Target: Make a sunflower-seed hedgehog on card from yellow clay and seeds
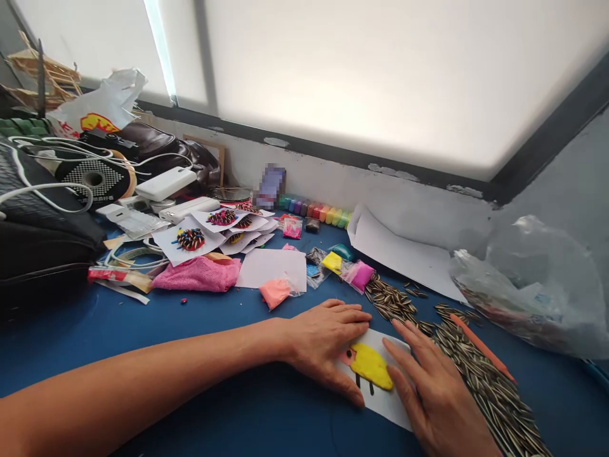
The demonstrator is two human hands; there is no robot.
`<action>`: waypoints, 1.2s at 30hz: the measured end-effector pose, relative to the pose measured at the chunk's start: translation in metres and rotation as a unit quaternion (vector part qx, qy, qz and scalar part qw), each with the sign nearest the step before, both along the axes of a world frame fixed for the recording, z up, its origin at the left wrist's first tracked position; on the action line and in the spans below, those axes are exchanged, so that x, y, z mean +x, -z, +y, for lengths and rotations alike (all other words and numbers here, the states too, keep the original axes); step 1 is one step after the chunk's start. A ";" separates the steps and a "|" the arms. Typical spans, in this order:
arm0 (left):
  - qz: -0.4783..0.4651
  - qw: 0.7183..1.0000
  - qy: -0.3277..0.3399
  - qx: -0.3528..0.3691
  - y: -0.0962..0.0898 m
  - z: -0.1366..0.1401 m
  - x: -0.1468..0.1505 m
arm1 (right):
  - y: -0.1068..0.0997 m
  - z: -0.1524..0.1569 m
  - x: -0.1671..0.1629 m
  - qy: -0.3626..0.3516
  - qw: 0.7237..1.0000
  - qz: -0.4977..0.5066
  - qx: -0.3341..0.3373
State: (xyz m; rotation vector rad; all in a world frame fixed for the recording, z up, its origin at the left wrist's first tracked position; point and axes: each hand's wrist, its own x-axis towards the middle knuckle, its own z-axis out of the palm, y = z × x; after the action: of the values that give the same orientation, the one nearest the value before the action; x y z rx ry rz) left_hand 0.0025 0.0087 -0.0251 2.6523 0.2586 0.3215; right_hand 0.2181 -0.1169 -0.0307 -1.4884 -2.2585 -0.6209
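Note:
A white paper card (387, 406) lies on the blue table, carrying a flattened yellow clay body (373, 367) with a pink clay head (347, 357), a dark eye and two dark strokes for legs. My left hand (328, 346) rests on the card's left side, fingers stretched out and thumb apart. Over the right side spreads my right hand (431, 381), its fingertips by the yellow clay. Neither hand grips anything. Striped sunflower seeds (480, 374) are heaped beside my right hand, with an orange stick-like tool (483, 348) on top of them.
Behind my hands are bags of clay, yellow (332, 262), magenta (360, 275) and peach (275, 293). Finished seed-covered cards (190, 240) and a pink cloth (197, 274) sit left. A clear plastic bag (533, 289) stands right. Colored clay packs (316, 211) line the wall.

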 end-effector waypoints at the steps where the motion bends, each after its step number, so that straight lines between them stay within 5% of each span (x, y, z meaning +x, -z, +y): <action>1: -0.003 1.000 0.001 0.001 0.000 0.000 0.000 | -0.004 0.003 0.003 0.013 1.000 0.021 -0.009; 9: -0.080 0.993 0.002 -0.092 0.001 0.003 -0.002 | -0.035 0.042 0.014 0.075 0.992 0.026 -0.099; 13: -0.105 0.970 -0.028 -0.217 0.001 0.005 -0.005 | -0.031 0.064 0.005 0.114 0.983 -0.007 -0.143; 21: -0.181 0.917 -0.096 -0.342 0.003 0.011 -0.005 | -0.023 0.079 -0.007 0.142 0.970 -0.002 -0.199; 28: -0.219 0.859 -0.105 -0.451 -0.001 0.018 -0.001 | -0.051 0.061 -0.015 0.092 0.961 0.176 -0.192; 36: -0.173 0.807 -0.041 -0.563 -0.020 0.005 0.017 | -0.059 0.033 -0.037 0.009 0.868 0.450 -0.208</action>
State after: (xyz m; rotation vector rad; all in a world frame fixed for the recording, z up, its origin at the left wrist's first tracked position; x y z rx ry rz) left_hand 0.0195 0.0138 -0.0051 1.3736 0.3102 0.4778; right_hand 0.1808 -0.0844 0.0285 -1.5183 -1.6489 0.5321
